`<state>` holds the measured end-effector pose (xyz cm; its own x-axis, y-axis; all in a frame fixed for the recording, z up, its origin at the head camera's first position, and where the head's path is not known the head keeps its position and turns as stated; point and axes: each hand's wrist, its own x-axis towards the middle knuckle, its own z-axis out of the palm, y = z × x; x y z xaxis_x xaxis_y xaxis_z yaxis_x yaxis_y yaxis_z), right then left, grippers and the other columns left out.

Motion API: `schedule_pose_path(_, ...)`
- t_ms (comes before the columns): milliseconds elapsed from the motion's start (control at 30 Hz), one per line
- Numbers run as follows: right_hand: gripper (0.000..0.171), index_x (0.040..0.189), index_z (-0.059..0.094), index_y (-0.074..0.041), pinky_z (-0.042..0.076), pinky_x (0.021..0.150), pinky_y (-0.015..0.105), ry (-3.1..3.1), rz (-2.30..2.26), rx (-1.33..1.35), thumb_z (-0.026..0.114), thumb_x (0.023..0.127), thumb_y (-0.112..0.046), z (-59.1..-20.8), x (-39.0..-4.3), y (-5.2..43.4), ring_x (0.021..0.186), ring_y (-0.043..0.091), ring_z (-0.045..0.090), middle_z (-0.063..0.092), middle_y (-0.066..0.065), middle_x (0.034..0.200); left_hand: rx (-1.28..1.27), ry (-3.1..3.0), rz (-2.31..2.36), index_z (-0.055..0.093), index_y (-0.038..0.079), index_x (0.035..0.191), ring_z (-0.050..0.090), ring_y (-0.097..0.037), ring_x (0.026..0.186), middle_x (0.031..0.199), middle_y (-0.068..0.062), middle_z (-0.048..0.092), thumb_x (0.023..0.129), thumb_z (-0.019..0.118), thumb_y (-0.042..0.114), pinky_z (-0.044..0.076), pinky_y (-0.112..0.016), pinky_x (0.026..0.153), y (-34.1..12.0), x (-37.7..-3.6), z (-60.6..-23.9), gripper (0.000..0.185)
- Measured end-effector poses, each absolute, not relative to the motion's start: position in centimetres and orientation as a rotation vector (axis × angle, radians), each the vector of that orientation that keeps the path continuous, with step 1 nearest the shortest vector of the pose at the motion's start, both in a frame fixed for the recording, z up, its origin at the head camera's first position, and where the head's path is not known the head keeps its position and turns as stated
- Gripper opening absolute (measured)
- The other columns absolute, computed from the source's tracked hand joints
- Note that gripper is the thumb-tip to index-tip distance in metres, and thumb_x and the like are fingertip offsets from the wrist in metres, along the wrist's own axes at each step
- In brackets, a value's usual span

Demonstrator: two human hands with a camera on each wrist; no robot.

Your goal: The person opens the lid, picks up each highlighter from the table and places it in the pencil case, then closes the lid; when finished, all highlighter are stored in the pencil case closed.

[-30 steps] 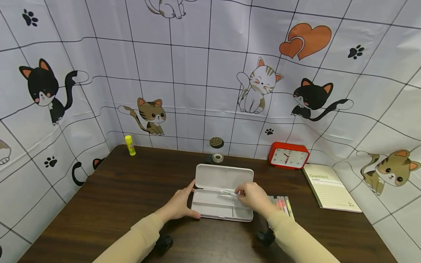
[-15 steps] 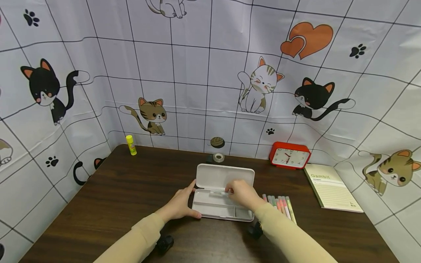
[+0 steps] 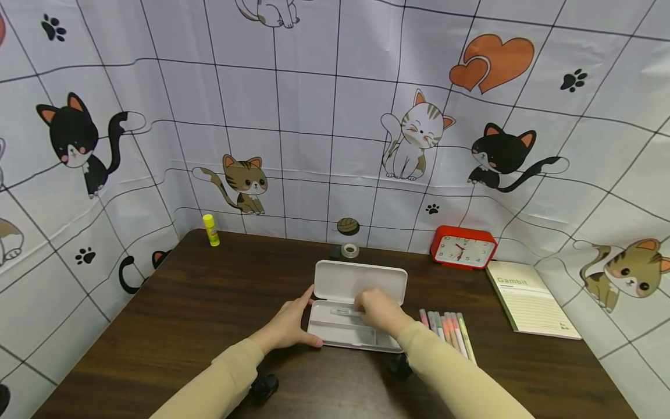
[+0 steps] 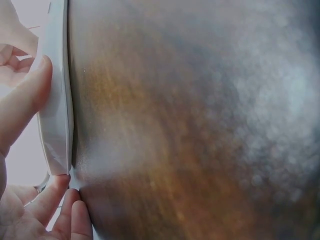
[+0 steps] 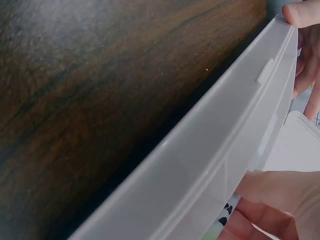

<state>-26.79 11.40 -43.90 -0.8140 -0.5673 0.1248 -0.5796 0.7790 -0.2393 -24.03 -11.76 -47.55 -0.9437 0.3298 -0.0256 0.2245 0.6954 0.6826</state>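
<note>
A white pencil case [image 3: 356,314] lies open on the dark wooden counter [image 3: 209,302], directly between the two hands, its lid standing up on the side away from the person. The left hand [image 3: 290,323] rests against the case's left end with the fingers fairly straight, thumb on the near corner and forefinger up along the far corner; the left wrist view shows those fingers [image 4: 22,97] touching the case's edge [image 4: 56,100]. The right hand [image 3: 379,311] is over the tray, its fingers curled and pinching a slim clear pen [image 3: 342,312] that lies lengthwise in the long compartment, its tip pointing toward the left hand. Just to the right of the right hand, a row of pastel highlighters [image 3: 447,329] lies on the counter beside the case. Further right is a pale green notebook [image 3: 531,308], and beyond it a red alarm clock [image 3: 463,249]. Past the case's lid sits a roll of tape [image 3: 349,251], and far off beyond the left hand stands a yellow glue stick [image 3: 211,229].
</note>
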Motion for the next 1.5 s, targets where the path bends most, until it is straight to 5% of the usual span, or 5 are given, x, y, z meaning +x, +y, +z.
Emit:
schedule_pose_path(733,0.005,0.083,0.070,-0.008,0.041,0.058,0.024,-2.889,0.715,0.806,0.074,0.080,-0.010,-42.5,-26.3,14.3,0.063,0.007,0.047,0.054,-0.006,0.068,0.451,2.748,1.079,0.017,0.004,0.152,0.038,-0.039,0.127,0.136,-0.013,0.050,0.062,0.089,0.036,0.032,-0.056,0.102,-11.6,-23.9,-47.4,0.120)
schedule_pose_path(1500,0.007,0.089,0.072,-0.006,0.045,0.060,0.026,-2.907,0.782,0.567,0.070,0.083,-0.009,-41.7,-24.4,21.3,0.066,0.008,0.050,0.059,-0.005,0.070,0.445,2.741,1.087,0.015,0.006,0.152,0.037,-0.041,0.128,0.137,-0.013,0.048,0.062,0.088,0.038,0.032,-0.056,0.103,-11.5,-23.9,-47.6,0.121)
